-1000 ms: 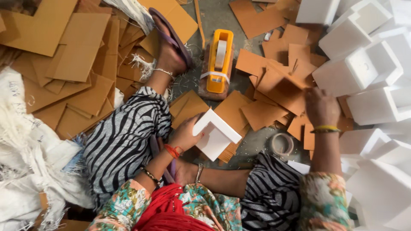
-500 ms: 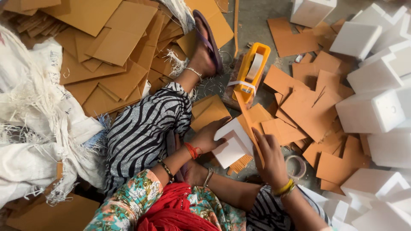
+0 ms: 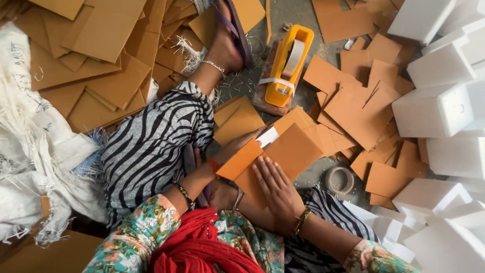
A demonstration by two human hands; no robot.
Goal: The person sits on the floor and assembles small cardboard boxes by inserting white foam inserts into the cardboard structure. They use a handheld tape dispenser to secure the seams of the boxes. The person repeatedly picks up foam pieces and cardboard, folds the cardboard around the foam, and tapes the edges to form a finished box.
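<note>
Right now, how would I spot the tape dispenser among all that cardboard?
Look at the grey floor between the brown cardboard heap and the white foam boxes. Beside the sandalled foot stands the tape dispenser, the only bright yellow thing there, holding a pale tape roll.

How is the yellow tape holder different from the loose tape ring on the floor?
The yellow tape dispenser is big, bright and long, with a tape roll standing upright inside it; the loose tape ring is small, pale and lies flat by itself. The dispenser sits beyond the cardboard pieces, away from the hands; the ring lies close to the right hand. Both rest on the grey floor.
</note>
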